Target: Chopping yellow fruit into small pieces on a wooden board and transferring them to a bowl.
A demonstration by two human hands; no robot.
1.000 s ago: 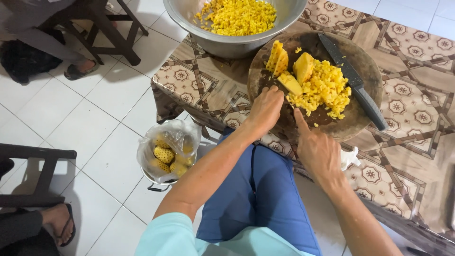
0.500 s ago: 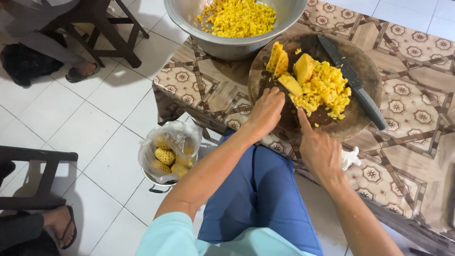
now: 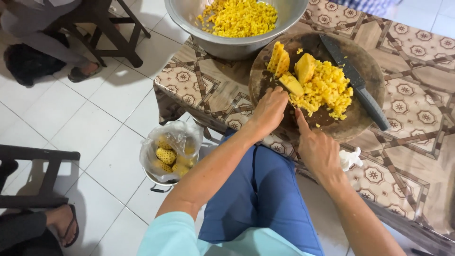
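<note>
Little has moved since the earlier frames: left hand point(image 3: 271, 110) stays on the near-left edge of the round wooden cutting board point(image 3: 365, 71), fingers curled over the rim beside a pineapple chunk point(image 3: 291, 84); cannot tell if it grips the chunk or just presses the board. Right hand point(image 3: 316, 148) has crept slightly toward the board, index finger stretched out, tip touching the near rim, other fingers loosely curled, holding nothing. Pile of diced pineapple point(image 3: 327, 90) sits mid-board, unchanged, with two larger pieces point(image 3: 279, 59) standing at the far left of the board. Dark knife point(image 3: 360, 87) lies untouched along the right side of the board, blade far, handle near. Metal bowl point(image 3: 189, 19) of diced fruit sits far left of the board on the patterned tablecloth point(image 3: 412, 118). Plastic-lined bucket point(image 3: 169, 150) with peels stands on the floor, left of the person's knee.
</note>
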